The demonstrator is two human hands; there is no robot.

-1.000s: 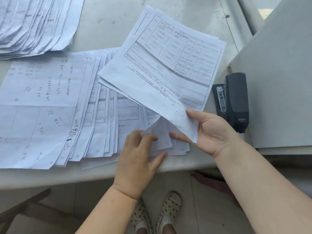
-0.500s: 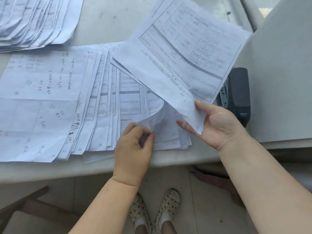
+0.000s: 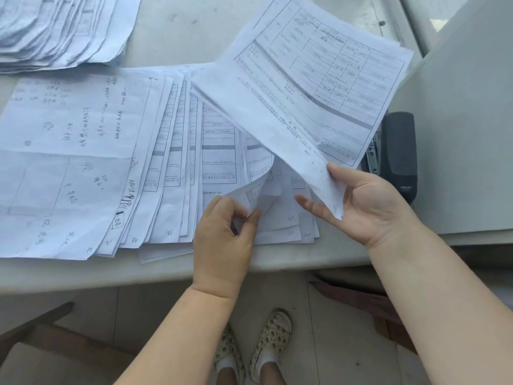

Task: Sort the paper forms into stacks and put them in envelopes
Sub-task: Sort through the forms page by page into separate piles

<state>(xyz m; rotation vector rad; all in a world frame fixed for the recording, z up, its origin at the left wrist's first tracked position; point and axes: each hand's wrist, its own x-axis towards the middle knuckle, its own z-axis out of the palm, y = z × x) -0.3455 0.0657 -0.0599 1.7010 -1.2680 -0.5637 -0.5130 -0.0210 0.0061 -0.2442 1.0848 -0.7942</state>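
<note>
Head view: a lifted bundle of forms [image 3: 305, 87] is gripped at its corner by the right hand [image 3: 369, 201]; a curled sheet [image 3: 258, 190] from the fanned forms [image 3: 172, 162] along the desk [image 3: 83, 273] front edge is pinched by the left hand [image 3: 224, 234].

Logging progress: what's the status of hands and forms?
Right hand holds lifted forms. Left hand pinches next sheet's corner. Stapler beside, not blocking.

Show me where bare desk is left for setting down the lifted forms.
Bare desk lies between the far pile and the lifted forms, and along the near edge below the fanned forms. It is crowded around both hands, and at the stapler beside the grey board.
</note>
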